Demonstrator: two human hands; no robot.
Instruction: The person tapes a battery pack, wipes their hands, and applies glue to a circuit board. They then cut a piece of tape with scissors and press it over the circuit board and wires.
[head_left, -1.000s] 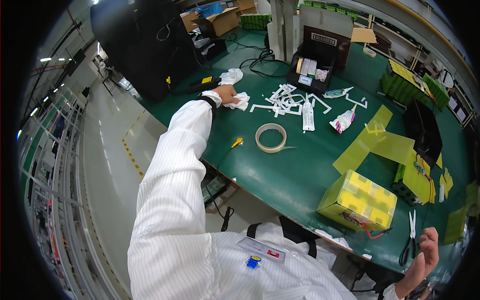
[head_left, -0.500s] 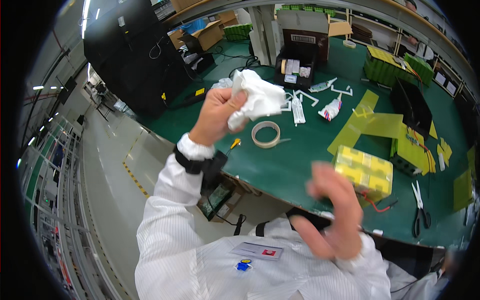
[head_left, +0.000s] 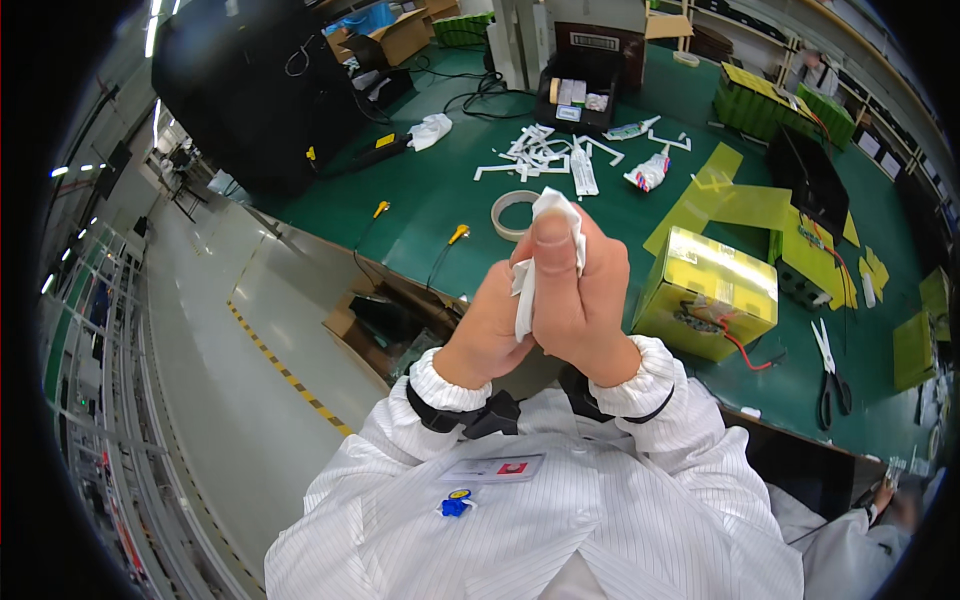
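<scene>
A crumpled white wipe [head_left: 528, 300] is squeezed between my two hands, which are pressed together in front of my chest. My left hand [head_left: 485, 330] is closed against it, its fingers mostly hidden behind the other hand. My right hand [head_left: 590, 295] is also closed, with the thumb lying over a fold of the wipe. Just beyond my hands a roll of tape [head_left: 500, 222] lies on the green table [head_left: 420, 225]. To the right stands a battery pack [head_left: 705, 290] wrapped in yellow film, with a red lead at its front.
Black-handled scissors [head_left: 828, 385] lie right of the pack. Behind are white strips [head_left: 535, 155], two tubes [head_left: 583, 172] [head_left: 650, 172] and a black bin [head_left: 590, 95]. Yellow sheets [head_left: 700, 200] and further packs [head_left: 765, 105] are at the right. A co-worker's hand [head_left: 882, 497] shows at lower right.
My left hand has come down and toward me with the wipe. My right hand, earlier apart with spread fingers, has moved left and closed on the wipe against the left hand.
</scene>
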